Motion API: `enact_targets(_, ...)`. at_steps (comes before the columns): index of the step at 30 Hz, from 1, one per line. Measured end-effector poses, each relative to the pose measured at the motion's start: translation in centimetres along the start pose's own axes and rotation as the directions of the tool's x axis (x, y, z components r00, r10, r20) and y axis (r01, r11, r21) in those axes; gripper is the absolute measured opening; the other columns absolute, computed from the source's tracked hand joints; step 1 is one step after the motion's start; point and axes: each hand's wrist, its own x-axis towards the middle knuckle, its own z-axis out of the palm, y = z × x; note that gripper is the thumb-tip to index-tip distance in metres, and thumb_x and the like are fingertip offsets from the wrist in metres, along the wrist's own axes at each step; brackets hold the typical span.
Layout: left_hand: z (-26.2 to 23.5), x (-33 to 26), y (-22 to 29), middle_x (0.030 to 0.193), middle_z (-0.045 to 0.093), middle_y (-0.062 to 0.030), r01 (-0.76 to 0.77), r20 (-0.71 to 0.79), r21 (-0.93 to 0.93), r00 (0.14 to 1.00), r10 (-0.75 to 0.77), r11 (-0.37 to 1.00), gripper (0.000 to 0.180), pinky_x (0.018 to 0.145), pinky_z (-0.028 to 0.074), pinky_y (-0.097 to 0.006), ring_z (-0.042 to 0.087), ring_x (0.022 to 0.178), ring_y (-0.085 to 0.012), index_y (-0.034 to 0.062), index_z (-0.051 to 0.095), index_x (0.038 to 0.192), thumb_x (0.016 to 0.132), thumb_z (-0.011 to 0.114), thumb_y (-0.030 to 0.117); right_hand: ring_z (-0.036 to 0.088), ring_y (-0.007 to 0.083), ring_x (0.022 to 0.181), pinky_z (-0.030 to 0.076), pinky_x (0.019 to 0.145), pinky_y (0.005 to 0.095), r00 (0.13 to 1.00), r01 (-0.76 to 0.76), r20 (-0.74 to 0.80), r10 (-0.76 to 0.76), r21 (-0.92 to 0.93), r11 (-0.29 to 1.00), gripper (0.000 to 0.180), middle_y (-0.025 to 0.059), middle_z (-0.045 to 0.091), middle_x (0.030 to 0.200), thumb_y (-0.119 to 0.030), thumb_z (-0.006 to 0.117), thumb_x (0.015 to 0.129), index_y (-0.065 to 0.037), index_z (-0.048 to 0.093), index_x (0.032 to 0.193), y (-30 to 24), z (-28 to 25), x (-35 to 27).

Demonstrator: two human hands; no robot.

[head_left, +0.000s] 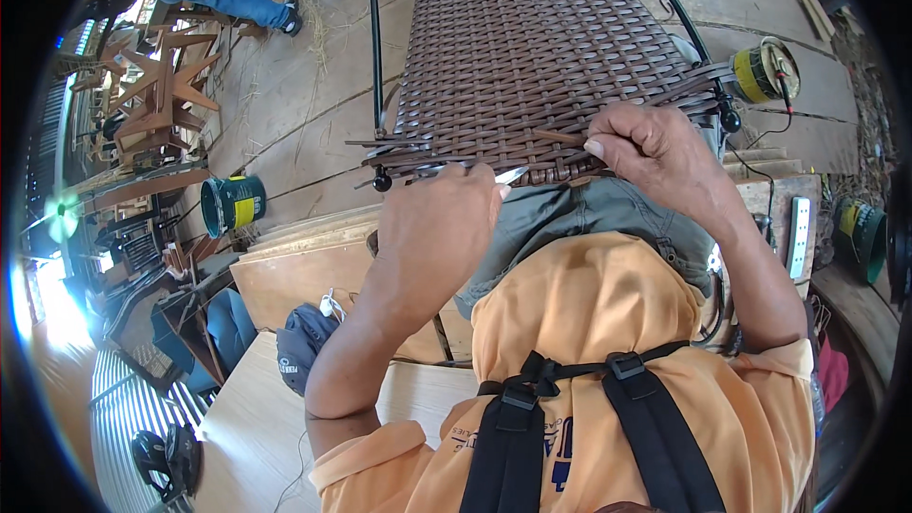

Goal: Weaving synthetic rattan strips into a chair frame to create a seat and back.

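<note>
Grey-brown wooden planks point(318, 150) lay around a long dark-brown woven-strip panel point(532, 47) on a slim black metal frame point(376, 57), its near end at the person's lap, its long axis running straight away, far end out of view. Its visible face looked fully woven, while loose brown strip ends point(391, 143) at its near-left corner seemed left to finish. Both hands worked apart at the panel's near edge, the left hand point(427, 204) gripping a pointed silver metal tool point(513, 175), the right hand point(655, 147) pinching a flat brown strip point(559, 137).
</note>
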Motion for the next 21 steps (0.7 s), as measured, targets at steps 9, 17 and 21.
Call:
enact_targets(9, -1.8, 0.7, 1.5, 0.071, 0.064, -0.014, -0.053, 0.094, 0.13, 0.995, 0.041, 0.99, 0.03, 0.058, 0.049, -0.041, 0.063, 0.065, -0.0304, 0.0033, 0.064, 0.08, 0.092, 0.051, 0.028, 0.055, 0.0195, 0.055, 0.045, 0.054, 0.0325, 0.999, 0.038, 0.011, -0.038, 0.017, 0.999, 0.016, 0.0106, 0.055, 0.064, -0.016, 0.063, 0.085, 0.0, 0.062, 0.082, 0.6, -0.2, -0.1)
enact_targets(17, -2.7, 1.4, 2.6, 0.063, 0.063, -0.0144, -0.089, 0.177, 0.25, 0.983, 0.044, 0.964, 0.029, 0.054, 0.049, -0.039, 0.064, 0.059, -0.0297, 0.0043, 0.066, 0.077, 0.091, 0.053, 0.026, 0.048, 0.0216, 0.053, 0.043, 0.053, 0.0332, 0.996, 0.083, 0.022, -0.084, 0.04, 0.996, 0.019, 0.0116, 0.051, 0.062, -0.015, 0.064, 0.084, 0.0, 0.056, 0.076, 1.3, -0.2, -0.1)
enact_targets(21, -2.9, 1.5, 2.7, 0.067, 0.066, -0.012, -0.102, 0.218, 0.275, 0.975, 0.041, 0.956, 0.012, 0.055, 0.052, -0.035, 0.067, 0.062, -0.0245, 0.0064, 0.068, 0.076, 0.077, 0.056, 0.007, 0.048, 0.0235, 0.052, 0.043, 0.053, 0.0343, 0.996, 0.092, 0.014, -0.093, 0.052, 0.994, 0.021, 0.012, 0.049, 0.061, -0.015, 0.064, 0.084, 0.0, 0.054, 0.074, 1.4, -0.2, -0.2)
